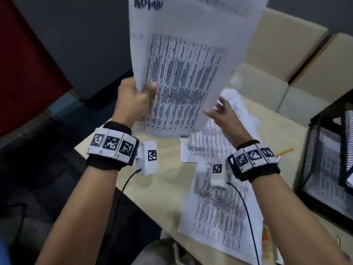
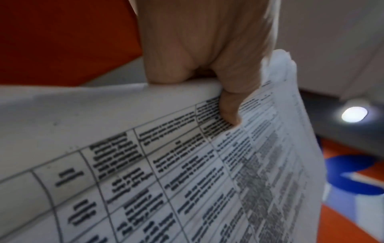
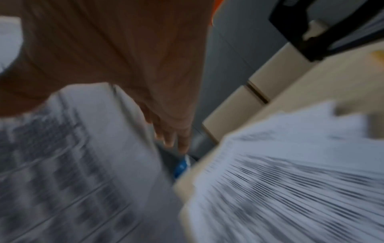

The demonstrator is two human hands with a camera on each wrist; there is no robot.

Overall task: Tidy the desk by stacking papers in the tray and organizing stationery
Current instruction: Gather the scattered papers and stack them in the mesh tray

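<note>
A sheaf of printed papers (image 1: 187,73) is held upright above the desk, with "ADMIN" written at its top. My left hand (image 1: 137,96) grips its lower left edge, thumb across the print (image 2: 228,111). My right hand (image 1: 219,111) is beside the sheaf's lower right edge with its fingers straight and holds nothing; in the blurred right wrist view its fingers (image 3: 176,136) stretch out beside the paper (image 3: 83,156). More printed sheets (image 1: 219,211) lie on the beige desk (image 1: 168,184). A black mesh tray (image 1: 324,165) with papers inside stands at the right.
A yellow pencil (image 1: 284,151) lies on the desk near the tray. Beige cushioned seats (image 1: 277,54) sit beyond the desk. The desk's left edge drops to a dark floor (image 1: 57,169). Cables run from both wrist cameras.
</note>
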